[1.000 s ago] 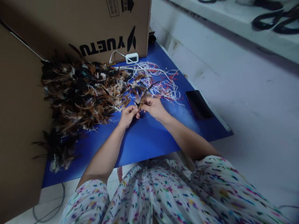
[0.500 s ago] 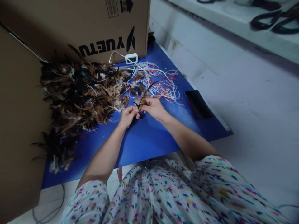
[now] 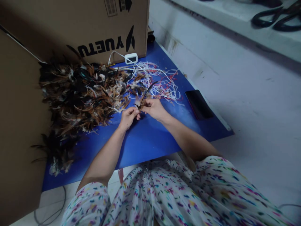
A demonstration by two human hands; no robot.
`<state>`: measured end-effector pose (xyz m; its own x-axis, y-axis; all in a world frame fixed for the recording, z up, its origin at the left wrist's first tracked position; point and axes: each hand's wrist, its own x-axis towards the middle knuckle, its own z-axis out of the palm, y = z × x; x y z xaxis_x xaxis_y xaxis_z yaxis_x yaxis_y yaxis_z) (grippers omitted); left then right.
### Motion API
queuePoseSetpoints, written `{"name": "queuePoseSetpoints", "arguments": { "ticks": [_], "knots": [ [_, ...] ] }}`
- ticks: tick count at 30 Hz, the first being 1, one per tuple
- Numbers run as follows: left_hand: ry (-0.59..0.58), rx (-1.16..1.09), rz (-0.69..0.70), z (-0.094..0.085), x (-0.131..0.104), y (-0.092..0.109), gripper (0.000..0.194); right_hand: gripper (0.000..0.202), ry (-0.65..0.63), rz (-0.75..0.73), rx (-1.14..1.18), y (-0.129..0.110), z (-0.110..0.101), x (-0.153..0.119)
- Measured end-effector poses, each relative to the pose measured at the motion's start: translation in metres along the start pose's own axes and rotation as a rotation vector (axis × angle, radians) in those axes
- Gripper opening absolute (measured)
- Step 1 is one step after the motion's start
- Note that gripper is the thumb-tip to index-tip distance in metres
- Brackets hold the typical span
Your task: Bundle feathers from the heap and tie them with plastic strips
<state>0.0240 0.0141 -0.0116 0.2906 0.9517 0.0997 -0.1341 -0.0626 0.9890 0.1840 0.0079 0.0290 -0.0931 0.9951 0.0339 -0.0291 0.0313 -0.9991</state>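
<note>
Between my two hands is a small bunch of dark feathers, one long feather pointing up and to the right. My left hand pinches its lower end with closed fingers. Close beside it, my right hand grips the same bunch from the right, fingers closed around its base. A wide pile of brown and black feathers covers the left part of the blue table. Behind my hands lies a tangle of white and red strips.
A large cardboard box stands at the back, with a small white device before it. A black phone lies at the right edge. Dark-handled scissors rest on a ledge at the upper right.
The whole view has shifted very slightly. Both hands keep their hold on the small feather bunch, with no clear movement.
</note>
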Motion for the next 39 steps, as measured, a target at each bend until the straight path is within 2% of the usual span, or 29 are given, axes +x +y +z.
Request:
{"name": "queuePoseSetpoints", "arguments": {
  "ticks": [6,13,17,25,34,39],
  "knots": [
    [-0.021,-0.03,0.008,-0.001,0.001,0.001,0.048,0.044,-0.011,0.023,0.046,0.003,0.001,0.002],
    [0.033,-0.16,-0.022,-0.003,0.005,-0.005,0.047,0.021,-0.115,0.025,0.09,-0.001,0.0,-0.001],
    [0.055,-0.17,-0.028,-0.004,0.006,-0.006,0.047,0.025,-0.172,0.026,0.079,-0.005,0.0,-0.004],
    [0.019,-0.034,0.003,-0.003,0.003,-0.004,0.046,0.044,-0.014,-0.021,0.022,0.006,0.005,-0.001],
    [-0.017,-0.07,-0.029,-0.001,0.002,0.0,0.047,0.046,-0.002,-0.042,0.045,0.012,0.004,0.003],
    [-0.063,-0.187,-0.114,-0.001,-0.001,0.006,0.046,0.046,-0.007,-0.027,0.043,0.012,0.004,0.003]
  ]
}}
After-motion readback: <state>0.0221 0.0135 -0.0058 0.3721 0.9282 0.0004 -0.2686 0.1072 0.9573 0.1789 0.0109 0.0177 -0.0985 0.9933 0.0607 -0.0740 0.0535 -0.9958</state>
